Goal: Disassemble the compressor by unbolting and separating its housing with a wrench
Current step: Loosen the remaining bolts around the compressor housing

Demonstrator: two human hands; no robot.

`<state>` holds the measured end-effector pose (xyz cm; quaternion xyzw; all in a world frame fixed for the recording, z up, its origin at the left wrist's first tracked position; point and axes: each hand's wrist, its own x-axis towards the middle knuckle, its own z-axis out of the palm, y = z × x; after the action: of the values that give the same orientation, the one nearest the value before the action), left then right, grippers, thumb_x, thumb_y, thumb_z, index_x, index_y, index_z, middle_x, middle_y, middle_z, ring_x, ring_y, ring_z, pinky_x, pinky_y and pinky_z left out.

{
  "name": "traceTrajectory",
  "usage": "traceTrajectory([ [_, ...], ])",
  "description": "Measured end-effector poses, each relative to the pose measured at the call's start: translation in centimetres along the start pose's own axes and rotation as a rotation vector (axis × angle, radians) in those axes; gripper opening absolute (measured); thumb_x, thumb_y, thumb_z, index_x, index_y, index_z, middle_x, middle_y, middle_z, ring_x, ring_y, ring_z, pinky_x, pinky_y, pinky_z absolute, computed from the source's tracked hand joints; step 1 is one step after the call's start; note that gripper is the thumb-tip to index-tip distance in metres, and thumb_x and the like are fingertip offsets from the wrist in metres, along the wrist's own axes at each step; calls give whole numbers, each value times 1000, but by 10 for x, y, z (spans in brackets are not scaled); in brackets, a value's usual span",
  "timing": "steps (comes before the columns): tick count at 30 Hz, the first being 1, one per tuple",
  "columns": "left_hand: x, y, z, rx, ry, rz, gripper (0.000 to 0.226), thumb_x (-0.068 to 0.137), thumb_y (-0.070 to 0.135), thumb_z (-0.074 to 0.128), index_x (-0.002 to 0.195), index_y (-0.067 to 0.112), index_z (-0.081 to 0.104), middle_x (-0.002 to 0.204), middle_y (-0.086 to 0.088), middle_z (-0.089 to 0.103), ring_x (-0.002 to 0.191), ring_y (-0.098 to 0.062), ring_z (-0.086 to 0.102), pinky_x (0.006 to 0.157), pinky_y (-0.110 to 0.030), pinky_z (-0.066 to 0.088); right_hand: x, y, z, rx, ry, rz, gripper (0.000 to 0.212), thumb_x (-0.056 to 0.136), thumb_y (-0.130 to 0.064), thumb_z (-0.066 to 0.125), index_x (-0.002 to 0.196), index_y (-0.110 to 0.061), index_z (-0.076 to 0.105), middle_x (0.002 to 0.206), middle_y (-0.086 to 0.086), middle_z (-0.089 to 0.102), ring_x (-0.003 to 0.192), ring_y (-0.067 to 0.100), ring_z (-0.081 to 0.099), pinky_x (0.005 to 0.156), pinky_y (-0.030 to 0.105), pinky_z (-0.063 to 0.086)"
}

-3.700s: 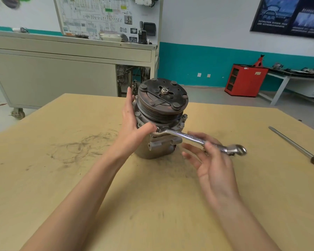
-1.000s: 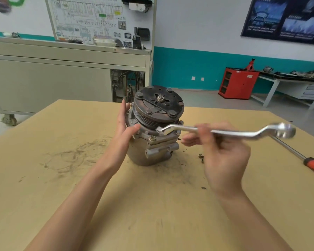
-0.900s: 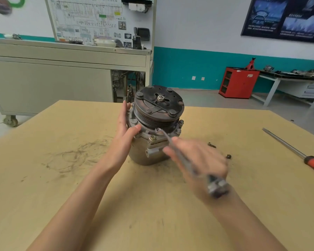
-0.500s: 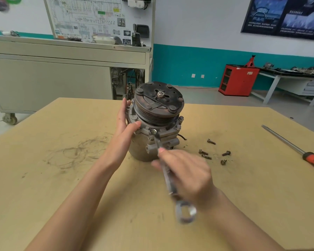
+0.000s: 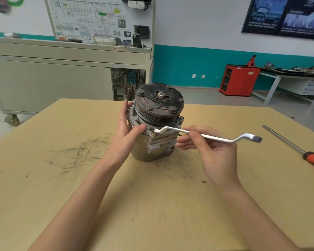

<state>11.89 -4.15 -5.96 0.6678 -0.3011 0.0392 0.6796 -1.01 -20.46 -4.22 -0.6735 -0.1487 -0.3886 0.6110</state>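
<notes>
Wrench (image 5: 225, 140) in right hand (image 5: 213, 153) back out rightward from near-side position.

No text is coming through legibly: the chart (image 5: 91, 17) is showing rows of print too small to make out, and the dark poster (image 5: 286, 15) is carrying white lines too blurred to read.

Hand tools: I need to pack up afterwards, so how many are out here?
2. The wrench is in the right hand, its ring end on a bolt of the compressor; the screwdriver lies on the table to the right. Others may lie outside the view.
</notes>
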Motion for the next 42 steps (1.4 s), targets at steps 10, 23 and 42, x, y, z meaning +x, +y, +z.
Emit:
traceTrajectory([
  [10,-4,3,2,-26,-4,11,89,82,38,61,152,29,7,131,42,24,113,33,32,86,5,32,-27,0,38,-1031,-56,-932,28,86,-18,69,86,10,71,64,10,65,54,22,62,46,30,50],
  [23,-6,12,6,48,-31,-46,125,57,66,69,151,38,-9,155,26,1,133,16,18,109,-15,22,26,8,-11,452,-143,501,24,85,-4,54,87,-12,76,76,13,71,70,23,70,64,26,56],
  [42,-6,7,4,7,12,-33,67,100,18,46,153,28,5,152,20,15,119,30,27,94,6,24,-31,3,38,-1035,-84,-911,32,92,-21,60,92,9,71,65,9,65,54,18,61,47,27,49],
])
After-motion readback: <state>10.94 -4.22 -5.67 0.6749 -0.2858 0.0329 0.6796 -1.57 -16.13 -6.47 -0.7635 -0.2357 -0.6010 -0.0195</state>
